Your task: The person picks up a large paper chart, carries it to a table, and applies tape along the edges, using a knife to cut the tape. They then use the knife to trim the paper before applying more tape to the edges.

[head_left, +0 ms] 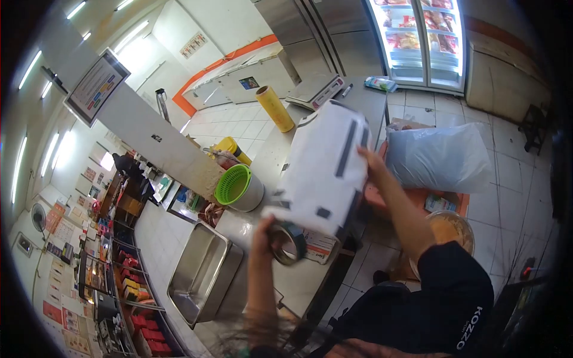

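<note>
A large white box (316, 173) with dark strips on it is tilted above the steel counter. My right hand (374, 166) grips its right side, fingers wrapped at the edge. At its lower left corner, my left hand (262, 237) holds a dark roll of tape (290, 243) against or just below the box; whether it also grips the box is not clear. Below the roll, a printed label or paper (319, 246) shows on the counter. A yellow roll (275, 109) stands upright beyond the box.
A deep steel pan (205, 273) and a green basket in a white bucket (236, 186) are at the left. A scale (316, 91) stands at the counter's far end. To the right are a filled plastic bag (439, 158), an orange crate (375, 201) and a round container (452, 228).
</note>
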Tool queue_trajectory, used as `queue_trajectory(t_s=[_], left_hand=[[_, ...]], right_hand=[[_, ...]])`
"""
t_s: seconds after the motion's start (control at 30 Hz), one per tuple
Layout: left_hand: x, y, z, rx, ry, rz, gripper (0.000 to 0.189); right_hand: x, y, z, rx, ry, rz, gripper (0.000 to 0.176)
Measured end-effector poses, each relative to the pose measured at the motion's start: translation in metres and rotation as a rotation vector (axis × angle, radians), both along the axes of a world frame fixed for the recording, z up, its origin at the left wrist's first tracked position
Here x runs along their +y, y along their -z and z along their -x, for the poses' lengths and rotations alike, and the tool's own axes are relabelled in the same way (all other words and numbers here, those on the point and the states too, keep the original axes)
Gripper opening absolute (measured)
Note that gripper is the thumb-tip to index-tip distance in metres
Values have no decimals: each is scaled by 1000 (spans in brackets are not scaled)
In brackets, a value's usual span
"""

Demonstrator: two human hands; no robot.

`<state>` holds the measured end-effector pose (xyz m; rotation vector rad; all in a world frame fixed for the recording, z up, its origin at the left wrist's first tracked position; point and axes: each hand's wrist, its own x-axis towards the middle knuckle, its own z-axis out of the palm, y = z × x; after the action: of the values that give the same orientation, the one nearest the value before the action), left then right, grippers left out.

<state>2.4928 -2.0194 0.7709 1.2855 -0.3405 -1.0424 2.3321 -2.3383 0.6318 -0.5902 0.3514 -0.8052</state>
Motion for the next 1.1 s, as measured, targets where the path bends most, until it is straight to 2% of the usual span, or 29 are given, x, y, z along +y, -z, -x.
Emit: queue_trajectory(t_s=[0.03, 0.07, 0.13, 0.17, 0.23, 0.27, 0.37, 0.43, 0.47, 0.5, 0.53, 0.57, 0.6, 0.67, 0.7, 0.73, 0.77, 0.8, 0.87, 0.9, 1.0, 1.03, 1.1], left_hand=[[-13, -2, -44, -66, 140, 70, 31], [-32, -24, -61, -169, 76, 69, 31], [-54, -63, -104, -170, 231, 155, 30], [-63, -85, -115, -171, 227, 192, 30], [-72, -129, -126, -236, 218, 267, 30], [-71, -151, -125, -290, 210, 307, 31], [-48, -185, -119, -430, 174, 368, 28], [-29, -183, -111, -516, 126, 388, 33], [-14, -168, -104, -557, 95, 398, 37], [3, -146, -93, -563, 50, 384, 41], [20, -123, -81, -568, 5, 369, 46], [39, -97, -75, -580, -15, 301, 40], [58, -62, -72, -559, 53, 132, 33], [96, 16, -64, -435, 329, -271, 21], [109, 55, -52, -309, 388, -334, 16], [122, 95, -40, -189, 445, -405, 12], [132, 121, -24, 3, 498, -336, 9], [141, 139, -16, 95, 535, -360, 10], [160, 188, -27, 148, 580, -388, 13], [164, 193, -31, 127, 577, -432, 14], [173, 203, -37, 94, 581, -521, 16], [177, 205, -43, 91, 596, -529, 16], [186, 209, -50, 108, 590, -523, 17]], right_hand=[[-47, -21, -23, 22, -105, 88, 34], [-63, -75, -39, 46, -5, 149, 27], [-113, -146, -73, -7, -71, 302, 21], [-119, -178, -82, -38, -94, 399, 20], [-81, -264, -64, 135, 154, 562, 23], [-68, -294, -60, 58, 212, 611, 27], [-39, -342, -32, -74, 292, 811, 41], [-6, -344, -2, -183, 324, 830, 54], [22, -332, 21, -37, 436, 819, 58], [41, -303, 40, -14, 464, 781, 55], [65, -259, 59, -8, 471, 699, 52], [89, -206, 78, 12, 458, 581, 50], [114, -141, 94, 30, 424, 422, 47], [173, -2, 127, 16, 329, 51, 43], [208, 51, 141, 38, 309, -79, 41], [240, 73, 152, 296, 388, 52, 37], [272, 93, 162, 574, 455, 158, 33], [303, 61, 160, 376, 492, -380, 26], [322, 91, 174, 504, 348, -363, 23], [325, 106, 177, 566, 274, -347, 22], [319, 133, 175, 512, 41, -412, 23], [321, 139, 165, 499, 84, -428, 23], [330, 147, 165, 529, 28, -475, 23]])
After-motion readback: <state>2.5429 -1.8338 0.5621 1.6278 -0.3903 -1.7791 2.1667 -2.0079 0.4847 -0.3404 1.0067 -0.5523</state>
